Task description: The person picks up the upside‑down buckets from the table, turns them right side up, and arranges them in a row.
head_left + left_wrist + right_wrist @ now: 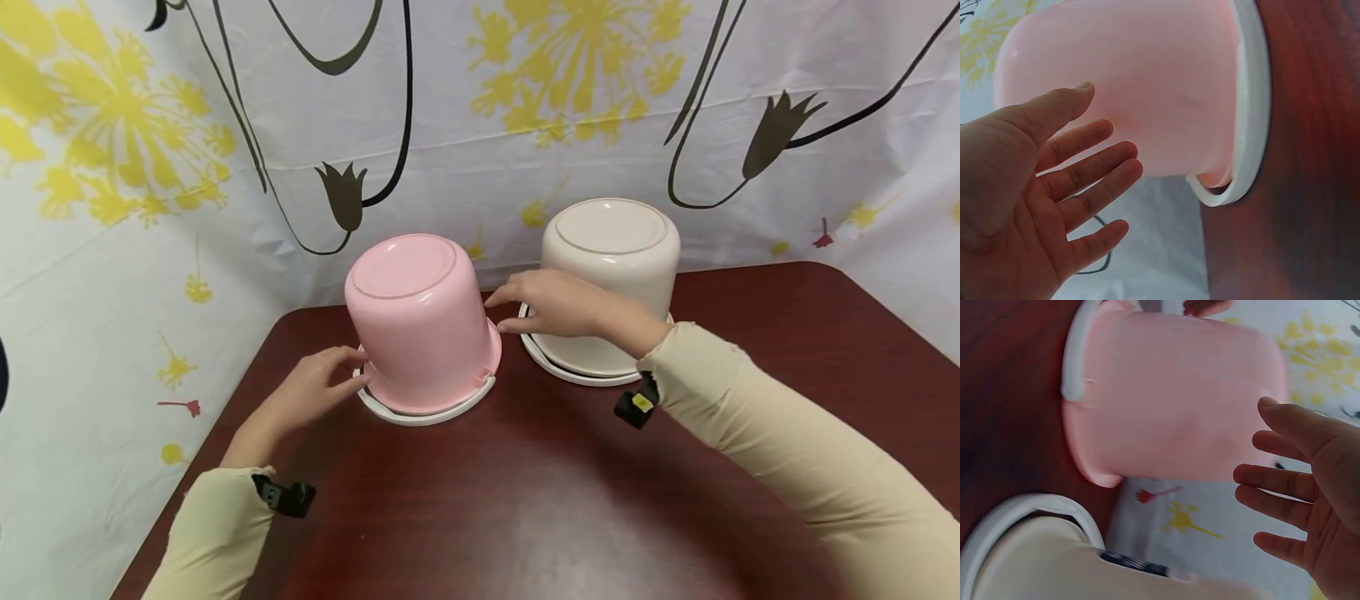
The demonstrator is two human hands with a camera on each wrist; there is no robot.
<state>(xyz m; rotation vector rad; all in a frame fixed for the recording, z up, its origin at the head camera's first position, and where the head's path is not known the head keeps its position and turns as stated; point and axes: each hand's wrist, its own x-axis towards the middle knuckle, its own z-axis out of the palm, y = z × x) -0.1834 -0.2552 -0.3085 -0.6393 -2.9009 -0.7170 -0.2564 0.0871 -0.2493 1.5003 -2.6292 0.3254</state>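
Note:
A pink bucket (420, 333) stands upside down on the table, its white handle (427, 419) lying round the rim. My left hand (309, 392) is at the bucket's left side, fingers spread; in the left wrist view the left hand (1054, 181) holds nothing. To the right of the pink bucket is my right hand (558, 304), in front of an upturned cream bucket (611, 258). In the right wrist view the right hand (1316, 487) has its fingers extended towards the pink bucket (1172, 394), with a gap between.
A dark red-brown wooden table (480, 517) bears both buckets. Behind and to the left hangs a white curtain (450, 125) with yellow and dark flower prints. The cream bucket's white handle (577, 375) lies on the table round its rim.

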